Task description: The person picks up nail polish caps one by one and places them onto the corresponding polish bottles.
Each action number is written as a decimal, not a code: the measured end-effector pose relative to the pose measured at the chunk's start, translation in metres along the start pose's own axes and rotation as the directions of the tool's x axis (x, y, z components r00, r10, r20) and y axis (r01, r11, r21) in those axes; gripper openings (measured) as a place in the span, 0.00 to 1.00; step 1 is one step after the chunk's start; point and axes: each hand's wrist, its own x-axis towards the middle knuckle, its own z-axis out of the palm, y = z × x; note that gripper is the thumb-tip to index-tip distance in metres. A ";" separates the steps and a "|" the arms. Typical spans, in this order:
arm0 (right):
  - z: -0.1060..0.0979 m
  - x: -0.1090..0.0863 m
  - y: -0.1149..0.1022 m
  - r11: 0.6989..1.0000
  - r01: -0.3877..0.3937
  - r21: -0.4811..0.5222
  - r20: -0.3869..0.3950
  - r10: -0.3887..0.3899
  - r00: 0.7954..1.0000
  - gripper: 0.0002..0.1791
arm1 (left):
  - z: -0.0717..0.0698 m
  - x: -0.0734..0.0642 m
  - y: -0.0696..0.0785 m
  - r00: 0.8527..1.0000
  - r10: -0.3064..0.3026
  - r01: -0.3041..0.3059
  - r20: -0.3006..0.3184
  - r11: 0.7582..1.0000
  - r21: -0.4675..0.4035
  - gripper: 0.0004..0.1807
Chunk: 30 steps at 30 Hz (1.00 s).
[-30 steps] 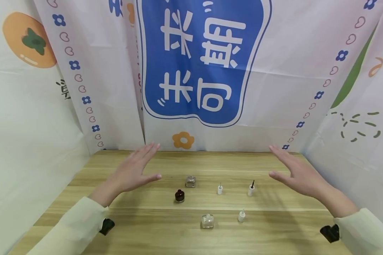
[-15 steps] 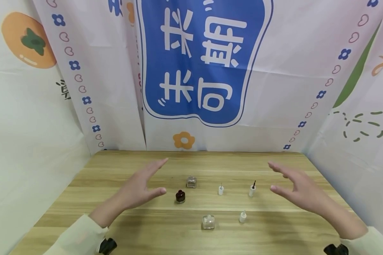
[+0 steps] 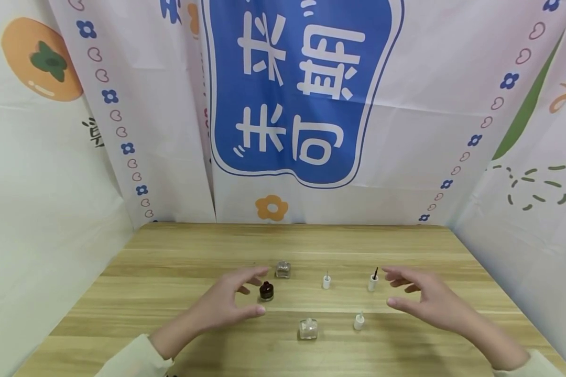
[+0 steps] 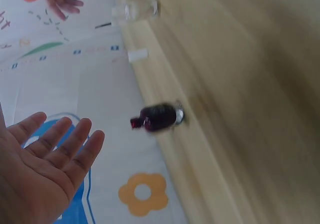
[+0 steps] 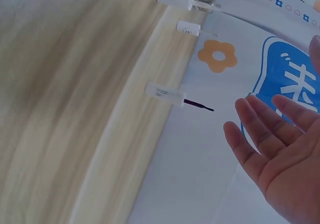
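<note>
white cloth sheets [image 3: 405, 146] hang behind and at both sides of the work area, printed with hearts and flowers. the back one bears a big blue panel [image 3: 287, 102] with white characters, and an orange flower print [image 3: 271, 208] below it. in front of them lies the counter [image 3: 226, 348], with a pale wood grain. two cream sleeves [image 3: 137, 361] reach in over its near part.

the left hand [image 3: 224, 301] hovers with fingers apart and slightly bent, thumb held away from them. the right hand [image 3: 429, 301] is spread in much the same way, its fingers loosely bent.

between the hands, three small bottles stand upright on the counter. a clear bottle [image 3: 308, 329] is nearest the person; a greyish clear bottle [image 3: 283, 270] stands farthest back. a dark red bottle [image 3: 266, 291], neck up, is near the left hand's fingertips but apart from them, as the left wrist view shows.

to their right stand three white caps, brush ends up: a cap with a dark brush [image 3: 373, 283], near the right hand's fingertips but apart; a front cap [image 3: 359, 321]; and a small cap [image 3: 327, 283] between the back bottle and the dark-brushed one. lettering on the caps is too small to read.
</note>
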 end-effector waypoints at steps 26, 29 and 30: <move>0.043 0.003 0.004 0.961 -0.171 0.219 0.276 0.106 0.955 0.30 | 0.059 0.004 0.008 0.968 -0.177 0.212 0.176 0.955 -0.209 0.34; 0.046 0.004 0.003 0.959 -0.184 0.217 0.296 0.116 0.948 0.29 | 0.063 0.005 0.009 0.960 -0.202 0.245 0.192 0.940 -0.235 0.33; 0.047 0.005 0.003 0.958 -0.191 0.213 0.303 0.121 0.945 0.29 | 0.065 0.005 0.009 0.957 -0.213 0.257 0.194 0.937 -0.236 0.33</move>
